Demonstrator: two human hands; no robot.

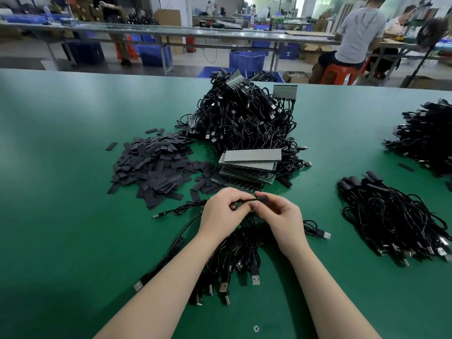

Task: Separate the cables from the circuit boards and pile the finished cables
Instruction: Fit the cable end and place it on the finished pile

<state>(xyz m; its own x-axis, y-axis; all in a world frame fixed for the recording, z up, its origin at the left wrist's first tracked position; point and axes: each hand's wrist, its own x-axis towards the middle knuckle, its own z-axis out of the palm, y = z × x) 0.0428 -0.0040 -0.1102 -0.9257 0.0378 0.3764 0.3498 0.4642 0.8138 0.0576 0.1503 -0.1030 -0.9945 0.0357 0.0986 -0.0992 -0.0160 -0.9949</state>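
We're seeing blue crates on the floor, contents unclear, while our left hand and right hand are both pinching a black cable end above the green table.

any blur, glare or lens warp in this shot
Head view: strong wide-angle warp, the green table edge bows; soft sheen near its far edge; the left hand and right hand are slightly soft, pinching a small black cable end; background workers blurred.
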